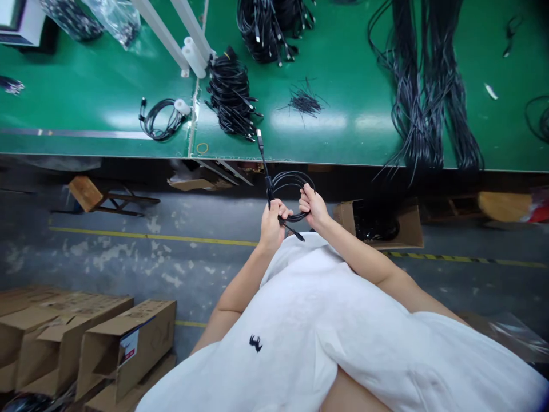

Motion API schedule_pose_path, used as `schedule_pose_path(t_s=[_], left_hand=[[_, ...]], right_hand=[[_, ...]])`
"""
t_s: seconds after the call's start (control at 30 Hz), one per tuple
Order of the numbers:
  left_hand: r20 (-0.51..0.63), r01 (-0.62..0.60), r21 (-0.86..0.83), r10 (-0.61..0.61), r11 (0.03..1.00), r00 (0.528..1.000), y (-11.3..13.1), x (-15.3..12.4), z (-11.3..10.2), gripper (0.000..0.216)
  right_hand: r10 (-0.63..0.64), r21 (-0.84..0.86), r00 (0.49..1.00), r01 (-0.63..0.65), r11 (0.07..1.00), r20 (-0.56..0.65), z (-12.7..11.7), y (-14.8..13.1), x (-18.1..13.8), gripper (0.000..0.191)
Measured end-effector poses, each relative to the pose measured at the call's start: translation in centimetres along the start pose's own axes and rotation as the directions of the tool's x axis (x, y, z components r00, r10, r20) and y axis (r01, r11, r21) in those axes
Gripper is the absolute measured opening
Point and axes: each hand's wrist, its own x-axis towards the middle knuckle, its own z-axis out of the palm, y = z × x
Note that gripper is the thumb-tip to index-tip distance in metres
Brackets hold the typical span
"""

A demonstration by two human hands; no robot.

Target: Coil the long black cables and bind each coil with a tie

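A black cable wound into a small coil [292, 182] hangs between my two hands, just in front of the green bench's [351, 134] near edge. My left hand [273, 222] is closed around the coil's left side, where one plug end [259, 137] sticks up toward the bench and another short end [297, 233] pokes down to the right. My right hand [312, 205] grips the coil's right side with fingers curled over the loops.
On the bench lie a pile of coiled black cables [231, 94], another pile [268, 26] farther back, loose ties [303, 103], a single coil [160, 117] and long cable bundles [429, 86] draped over the edge. Cardboard boxes [107, 343] stand on the floor at left, another box [380, 223] under the bench.
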Motion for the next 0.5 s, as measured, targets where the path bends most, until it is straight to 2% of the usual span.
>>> schedule_pose_path(t_s=[0.07, 0.13, 0.17, 0.23, 0.27, 0.3, 0.33, 0.37, 0.43, 0.5], left_hand=[[0.013, 0.022, -0.006, -0.022, 1.000, 1.000, 0.4, 0.4, -0.8, 0.031], [0.076, 0.127, 0.024, -0.129, 0.992, 0.989, 0.9, 0.7, -1.4, 0.033], [0.120, 0.194, 0.051, -0.198, 0.980, 0.973, 1.2, 0.8, -1.6, 0.033], [0.207, 0.303, 0.100, -0.318, 0.948, 0.925, 1.7, 1.1, -1.9, 0.032], [0.240, 0.341, 0.110, -0.357, 0.934, 0.903, 2.0, 1.3, -2.0, 0.031], [0.258, 0.366, 0.105, -0.381, 0.925, 0.888, 2.3, 1.5, -2.0, 0.029], [0.261, 0.386, 0.092, -0.396, 0.918, 0.881, 2.7, 1.8, -2.0, 0.028], [0.254, 0.400, 0.076, -0.406, 0.913, 0.878, 3.0, 2.2, -2.0, 0.028], [0.239, 0.412, 0.064, -0.415, 0.909, 0.878, 3.8, 3.2, -1.9, 0.029], [0.274, 0.411, 0.108, -0.424, 0.905, 0.863, 4.6, 4.5, -1.7, 0.031]], right_hand=[[0.037, -0.151, 0.992, -0.019, 0.988, 0.117, -0.6, -0.8, 0.4, 0.046], [0.030, -0.424, 0.973, 0.072, 0.903, 0.230, -1.0, -2.4, 0.9, 0.041], [-0.001, -0.575, 0.956, 0.176, 0.799, 0.293, -1.0, -3.4, 1.2, 0.038], [-0.057, -0.782, 0.894, 0.418, 0.462, 0.445, -0.3, -5.4, 1.7, 0.032], [-0.042, -0.812, 0.852, 0.512, 0.281, 0.523, 0.2, -6.3, 2.0, 0.027], [-0.004, -0.802, 0.810, 0.581, 0.137, 0.586, 0.8, -7.0, 2.4, 0.021], [0.039, -0.778, 0.777, 0.627, 0.044, 0.628, 1.4, -7.6, 2.7, 0.015], [0.077, -0.755, 0.753, 0.655, -0.004, 0.653, 1.8, -8.0, 3.1, 0.012], [0.112, -0.725, 0.723, 0.689, -0.030, 0.682, 2.5, -8.6, 4.0, 0.016], [0.104, -0.696, 0.698, 0.716, -0.061, 0.709, 2.8, -9.2, 5.0, 0.017]])
